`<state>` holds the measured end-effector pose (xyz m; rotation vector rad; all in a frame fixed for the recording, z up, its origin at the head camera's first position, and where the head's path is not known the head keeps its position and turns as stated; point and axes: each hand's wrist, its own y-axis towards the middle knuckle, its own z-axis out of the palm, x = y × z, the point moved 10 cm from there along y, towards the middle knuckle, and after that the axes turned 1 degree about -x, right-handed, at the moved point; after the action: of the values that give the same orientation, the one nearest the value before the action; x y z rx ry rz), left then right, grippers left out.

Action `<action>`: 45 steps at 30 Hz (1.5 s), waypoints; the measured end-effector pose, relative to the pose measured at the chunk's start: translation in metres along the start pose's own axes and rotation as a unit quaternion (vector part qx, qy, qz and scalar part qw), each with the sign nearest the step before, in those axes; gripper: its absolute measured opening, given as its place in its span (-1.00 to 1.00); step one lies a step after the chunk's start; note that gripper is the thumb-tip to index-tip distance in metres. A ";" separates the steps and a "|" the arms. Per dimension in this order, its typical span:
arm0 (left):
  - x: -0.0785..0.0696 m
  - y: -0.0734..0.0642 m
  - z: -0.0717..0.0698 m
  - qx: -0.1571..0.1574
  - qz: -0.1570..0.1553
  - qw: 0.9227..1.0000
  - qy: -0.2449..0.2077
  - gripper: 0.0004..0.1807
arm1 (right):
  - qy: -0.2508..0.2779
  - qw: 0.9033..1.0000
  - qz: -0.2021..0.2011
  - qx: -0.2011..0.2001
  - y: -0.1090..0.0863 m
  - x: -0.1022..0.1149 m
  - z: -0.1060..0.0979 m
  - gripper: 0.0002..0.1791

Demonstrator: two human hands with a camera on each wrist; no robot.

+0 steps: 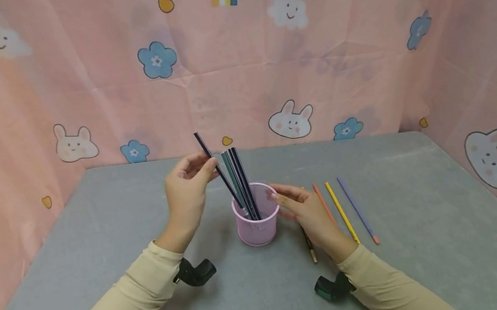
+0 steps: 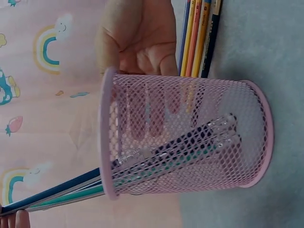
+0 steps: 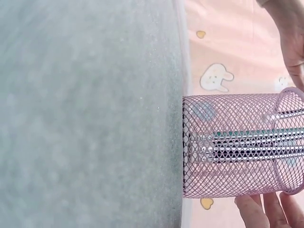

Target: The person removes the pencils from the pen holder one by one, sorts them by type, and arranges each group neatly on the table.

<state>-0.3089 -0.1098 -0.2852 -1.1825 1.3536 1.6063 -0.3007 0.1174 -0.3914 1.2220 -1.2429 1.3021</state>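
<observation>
My left hand pinches a dark striped pencil near its upper part. The pencil slants into a pink mesh pencil cup, its ferrule end inside the wall and above the floor in the left wrist view. Several dark and green pencils lean together in the cup, eraser ends down. My right hand holds the cup's right side, thumb at the rim; its fingers show through the mesh. In the right wrist view, the left hand is above the cup mouth.
Right of the cup on the grey table lie an orange pencil, a yellow pencil, a purple pencil and a black pencil, partly under the right hand. A pink patterned cloth hangs behind the table.
</observation>
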 end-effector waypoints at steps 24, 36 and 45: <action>-0.015 0.015 -0.028 0.029 -0.033 0.998 0.048 -0.66 | 0.015 1.000 0.006 -0.009 -0.001 -0.002 0.001 -0.59; 0.027 0.016 -0.027 0.119 -0.129 0.980 0.094 -0.59 | 0.030 0.999 0.003 -0.013 0.000 0.000 -0.002 -0.58; 0.062 0.010 -0.035 0.164 -0.212 0.955 0.124 -0.61 | 0.037 0.999 0.005 -0.014 -0.001 -0.001 -0.001 -0.59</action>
<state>-0.3315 -0.1480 -0.3418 -1.3823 1.3406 0.9164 -0.2998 0.1186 -0.3922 1.1388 -1.2111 1.3203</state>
